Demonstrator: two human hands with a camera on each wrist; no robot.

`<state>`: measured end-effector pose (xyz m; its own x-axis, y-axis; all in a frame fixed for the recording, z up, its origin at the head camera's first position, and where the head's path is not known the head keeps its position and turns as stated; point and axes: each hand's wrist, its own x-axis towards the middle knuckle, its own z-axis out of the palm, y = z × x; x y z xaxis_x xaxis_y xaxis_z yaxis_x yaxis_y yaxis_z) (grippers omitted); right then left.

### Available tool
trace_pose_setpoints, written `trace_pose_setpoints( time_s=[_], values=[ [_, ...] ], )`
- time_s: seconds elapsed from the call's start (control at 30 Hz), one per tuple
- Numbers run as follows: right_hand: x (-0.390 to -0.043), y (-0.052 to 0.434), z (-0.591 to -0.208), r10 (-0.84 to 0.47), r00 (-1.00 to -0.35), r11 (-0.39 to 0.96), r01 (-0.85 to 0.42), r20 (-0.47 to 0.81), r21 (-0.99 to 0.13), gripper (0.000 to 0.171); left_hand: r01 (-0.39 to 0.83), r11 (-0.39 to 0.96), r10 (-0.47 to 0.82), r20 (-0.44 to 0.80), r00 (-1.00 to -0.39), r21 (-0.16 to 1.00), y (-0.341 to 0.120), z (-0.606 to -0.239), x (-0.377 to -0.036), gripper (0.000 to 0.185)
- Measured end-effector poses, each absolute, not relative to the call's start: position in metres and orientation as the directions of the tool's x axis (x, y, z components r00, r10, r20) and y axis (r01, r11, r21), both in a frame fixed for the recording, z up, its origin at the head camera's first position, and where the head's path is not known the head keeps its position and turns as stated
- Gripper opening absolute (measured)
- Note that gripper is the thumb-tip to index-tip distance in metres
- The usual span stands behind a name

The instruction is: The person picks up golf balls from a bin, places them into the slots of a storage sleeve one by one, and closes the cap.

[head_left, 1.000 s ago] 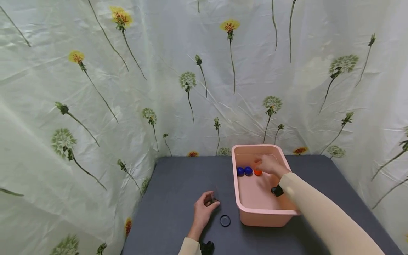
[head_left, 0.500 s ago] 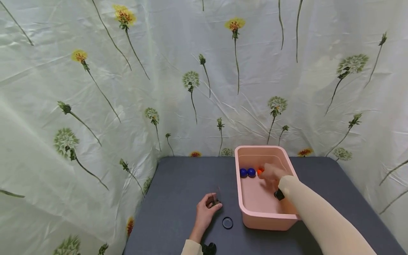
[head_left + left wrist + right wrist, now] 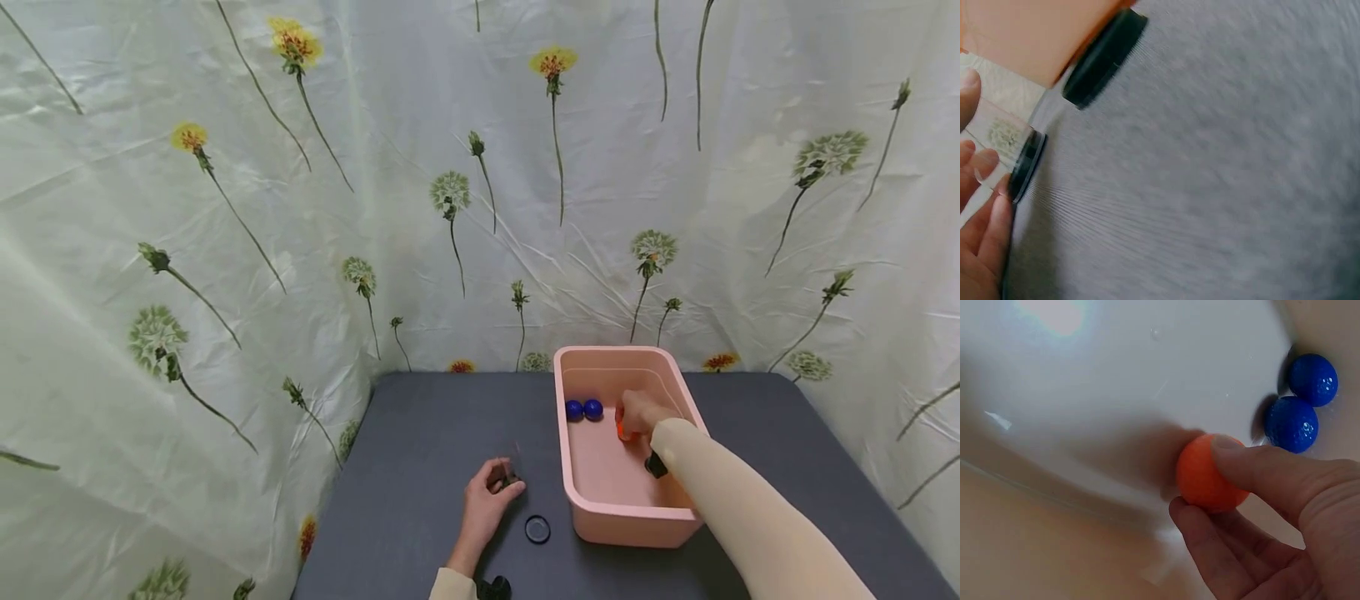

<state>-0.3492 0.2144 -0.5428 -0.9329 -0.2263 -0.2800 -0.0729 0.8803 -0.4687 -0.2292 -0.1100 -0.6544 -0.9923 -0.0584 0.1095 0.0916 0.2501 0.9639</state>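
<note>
Inside the pink bin (image 3: 600,510), my right hand (image 3: 641,412) pinches an orange ball (image 3: 1207,472) between thumb and fingers. Two shiny blue balls, a left one (image 3: 573,410) and a right one (image 3: 593,409), lie side by side at the bin's left wall. On the dark table, my left hand (image 3: 483,504) holds a clear container with a black base (image 3: 1027,164), its fingers curled about the lower part; the container's far side is hard to see. A round black lid (image 3: 537,529) lies between the left hand and the bin.
The dark grey table (image 3: 442,417) runs around the bin on both sides. Behind it hangs a pale curtain (image 3: 360,167) printed with dandelions. The bin's tall walls stand around the right hand.
My right hand has come down onto the orange ball, gripped it and drawn it slightly right and nearer, away from the blue balls. The left hand keeps its hold on the container.
</note>
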Motion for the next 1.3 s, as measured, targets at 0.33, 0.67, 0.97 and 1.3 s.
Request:
trace_pose_setpoints(
  time_s=[0.33,0.67,0.97,1.3],
  values=[
    [-0.345,0.215,-0.540,-0.213,-0.920,0.862,-0.018,-0.330,-0.506,0.023,0.115,0.309,-0.060,0.140,-0.988,0.944,-0.107,-0.647,-0.226,0.047],
    [-0.348,0.216,-0.529,-0.289,-0.909,0.870,-0.117,-0.302,-0.479,0.022,0.141,0.338,-0.089,0.181,-0.979,0.930,-0.102,-0.629,-0.225,0.050],
    [-0.345,0.220,-0.514,-0.348,-0.897,0.849,-0.177,-0.274,-0.497,0.022,0.179,0.350,-0.104,0.228,-0.968,0.920,-0.097,-0.609,-0.220,0.046],
    [-0.328,0.214,-0.493,-0.436,-0.881,0.768,-0.256,-0.186,-0.587,0.024,0.206,0.365,-0.096,0.257,-0.962,0.908,-0.096,-0.588,-0.210,0.053]
  ],
)
